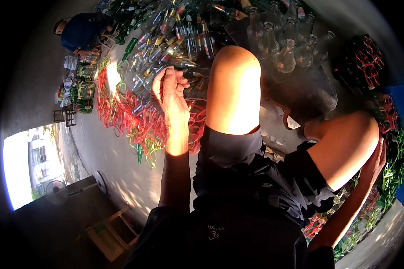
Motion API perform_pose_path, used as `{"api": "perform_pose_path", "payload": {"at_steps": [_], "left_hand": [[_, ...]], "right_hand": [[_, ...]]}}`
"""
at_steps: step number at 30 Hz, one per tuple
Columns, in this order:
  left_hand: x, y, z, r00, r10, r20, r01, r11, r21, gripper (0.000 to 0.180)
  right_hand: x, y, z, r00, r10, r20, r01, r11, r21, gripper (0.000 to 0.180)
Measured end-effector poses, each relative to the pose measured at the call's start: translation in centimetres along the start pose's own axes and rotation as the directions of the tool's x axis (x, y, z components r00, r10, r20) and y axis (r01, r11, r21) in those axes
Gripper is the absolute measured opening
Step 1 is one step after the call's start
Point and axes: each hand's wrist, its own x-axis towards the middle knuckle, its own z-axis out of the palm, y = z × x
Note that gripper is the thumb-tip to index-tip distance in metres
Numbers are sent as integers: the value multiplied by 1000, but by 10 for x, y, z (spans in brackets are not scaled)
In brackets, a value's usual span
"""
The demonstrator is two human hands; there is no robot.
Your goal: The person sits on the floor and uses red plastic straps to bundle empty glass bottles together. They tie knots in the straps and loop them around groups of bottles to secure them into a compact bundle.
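My left hand [171,92] is raised beside my left knee, palm turned inward, its fingers loosely curled and apart with nothing visible in them. It hovers over a tangle of red and yellow-green plastic strings [130,112]. Just past it spreads a heap of empty glass bottles [179,38], many lying on their sides. My right hand [380,157] rests along the outer side of my bent right knee, fingers stretched out and partly hidden. Several clear, wide-bottomed glass bottles [285,62] stand upright beyond my knees.
At the far left a person in dark clothes [81,33] bends over bundled bottles [86,80]. String-tied bottles [359,228] line my right side; a dark bundle with red strings [368,62] stands far right. A wooden stool [112,233] and a fan [57,193] are lower left.
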Motion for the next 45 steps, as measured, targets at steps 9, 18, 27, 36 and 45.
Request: {"api": "perform_pose_path", "payload": {"at_steps": [9, 18, 27, 36, 45], "left_hand": [[-36, -119, -237, 858, -415, -303, 513, 662, 547, 25], [-62, -206, -305, 890, -436, -131, 331, 423, 844, 31], [-57, -222, -287, 922, -350, 167, -74, 263, 962, 30], [-29, -249, -270, 853, -474, 218, -199, 91, 976, 41], [-19, -267, -254, 791, -610, 51, -136, -94, 986, 43]], "right_hand": [[22, -95, 33, 975, -160, 158, 198, 943, -267, 43], [24, -112, 54, 964, -184, 192, 248, 882, -402, 37], [18, -127, 67, 988, -102, 115, 143, 890, -432, 34], [18, -129, 77, 987, -136, 90, 163, 877, -451, 33], [16, -134, 81, 998, -62, 23, 66, 912, -404, 31]]}}
